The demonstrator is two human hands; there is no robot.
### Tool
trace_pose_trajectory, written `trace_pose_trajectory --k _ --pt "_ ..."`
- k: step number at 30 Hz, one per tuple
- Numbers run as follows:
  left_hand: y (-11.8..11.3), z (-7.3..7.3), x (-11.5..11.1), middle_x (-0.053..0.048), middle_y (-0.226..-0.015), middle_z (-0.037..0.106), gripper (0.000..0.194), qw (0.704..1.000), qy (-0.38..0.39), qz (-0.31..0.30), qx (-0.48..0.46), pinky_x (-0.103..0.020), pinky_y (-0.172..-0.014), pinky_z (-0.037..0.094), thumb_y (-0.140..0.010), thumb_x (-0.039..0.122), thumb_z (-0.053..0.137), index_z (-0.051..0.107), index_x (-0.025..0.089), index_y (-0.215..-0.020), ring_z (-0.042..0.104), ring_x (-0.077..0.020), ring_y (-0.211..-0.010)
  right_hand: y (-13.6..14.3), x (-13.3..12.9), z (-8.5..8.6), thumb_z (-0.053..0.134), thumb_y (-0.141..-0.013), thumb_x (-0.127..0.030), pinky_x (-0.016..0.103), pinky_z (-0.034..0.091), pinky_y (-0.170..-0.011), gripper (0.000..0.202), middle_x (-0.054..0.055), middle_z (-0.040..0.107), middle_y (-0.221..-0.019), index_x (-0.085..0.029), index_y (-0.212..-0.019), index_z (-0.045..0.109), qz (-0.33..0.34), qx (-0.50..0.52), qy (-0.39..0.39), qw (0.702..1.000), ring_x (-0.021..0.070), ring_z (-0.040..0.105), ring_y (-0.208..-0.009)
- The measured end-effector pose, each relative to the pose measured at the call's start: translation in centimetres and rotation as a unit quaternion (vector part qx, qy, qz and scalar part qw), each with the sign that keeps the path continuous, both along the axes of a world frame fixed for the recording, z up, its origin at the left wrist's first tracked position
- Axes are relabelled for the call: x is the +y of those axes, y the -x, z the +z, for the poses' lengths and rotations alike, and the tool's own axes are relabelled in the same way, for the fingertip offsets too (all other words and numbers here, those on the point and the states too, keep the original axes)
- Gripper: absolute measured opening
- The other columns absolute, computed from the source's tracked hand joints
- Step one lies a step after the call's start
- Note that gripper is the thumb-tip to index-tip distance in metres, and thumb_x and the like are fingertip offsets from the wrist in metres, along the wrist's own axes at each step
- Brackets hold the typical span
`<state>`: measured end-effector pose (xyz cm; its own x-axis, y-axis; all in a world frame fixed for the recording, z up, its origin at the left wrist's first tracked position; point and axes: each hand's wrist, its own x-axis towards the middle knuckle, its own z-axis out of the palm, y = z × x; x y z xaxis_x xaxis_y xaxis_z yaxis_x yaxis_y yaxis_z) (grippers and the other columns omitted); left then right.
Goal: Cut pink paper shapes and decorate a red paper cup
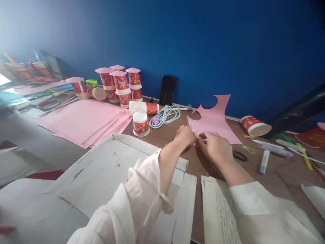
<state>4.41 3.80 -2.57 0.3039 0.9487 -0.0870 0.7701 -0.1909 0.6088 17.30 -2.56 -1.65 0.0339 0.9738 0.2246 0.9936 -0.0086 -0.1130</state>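
Note:
My left hand (186, 136) is closed, knuckles up, at the near left edge of a pink paper sheet (215, 123) with curved cut-outs. Close beside it, my right hand (216, 147) is closed too, its thumb and forefinger pinched together near the left fingertips. Something small and pale shows between the two hands, too little of it to name. Fingers cover the sheet's near left corner. Left of the hands lie a coiled pale blue cable (166, 116) and an upside-down red paper cup (141, 125).
Several red cups with pink paper tops (120, 81) stand stacked by the blue wall. A pink paper pile (83, 118) lies left, a white box lid (101, 173) in front. A phone (168, 89) leans on the wall. Right are a glue stick (264, 162) and a tipped cup (254, 126).

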Motion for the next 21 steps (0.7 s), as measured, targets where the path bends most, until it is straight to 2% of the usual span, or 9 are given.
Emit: trace_pose_trajectory --k 7,12,15,21 --pt "0.0 0.1 -0.1 -0.018 -0.115 0.069 0.032 1.0 -0.002 -0.003 0.008 -0.03 -0.087 0.048 -0.087 0.027 0.048 0.067 0.013 -0.109 0.065 -0.0258 -0.106 0.0 -0.2 0.4 0.053 -0.084 -0.042 0.037 0.042 -0.072 0.029 0.01 0.071 -0.107 -0.024 -0.097 0.071 -0.021 -0.004 0.011 1.0 0.0285 0.066 -0.092" --pt "-0.1 0.0 -0.1 -0.019 -0.112 0.069 0.035 1.0 -0.011 -0.001 0.01 -0.032 -0.088 0.048 -0.089 0.032 0.045 0.067 0.014 -0.108 0.065 -0.0264 -0.105 -1.6 -0.3 1.1 0.057 -0.079 -0.047 0.034 0.045 -0.07 0.03 0.005 0.074 -0.103 -0.026 -0.095 0.072 -0.081 0.112 0.006 0.99 0.0265 0.067 -0.092" --pt "0.0 0.0 -0.2 -0.019 -0.111 0.07 0.036 1.0 -0.019 -0.004 0.008 -0.033 -0.087 0.048 -0.089 0.034 0.044 0.068 0.014 -0.107 0.065 -0.0273 -0.104 -2.3 -0.3 1.2 0.06 -0.077 -0.048 0.033 0.046 -0.068 0.031 0.005 0.075 -0.095 -0.025 -0.093 0.072 -0.088 0.168 0.002 0.982 0.0249 0.067 -0.088" --pt "0.0 0.0 -0.1 -0.018 -0.111 0.07 0.035 1.0 -0.02 -0.011 0.01 -0.031 -0.085 0.048 -0.089 0.032 0.045 0.068 0.013 -0.107 0.065 -0.0263 -0.104 -0.8 -0.2 0.6 0.055 -0.081 -0.045 0.033 0.043 -0.069 0.028 0.004 0.073 -0.104 -0.028 -0.096 0.072 -0.04 0.089 0.029 0.995 0.0245 0.066 -0.089"
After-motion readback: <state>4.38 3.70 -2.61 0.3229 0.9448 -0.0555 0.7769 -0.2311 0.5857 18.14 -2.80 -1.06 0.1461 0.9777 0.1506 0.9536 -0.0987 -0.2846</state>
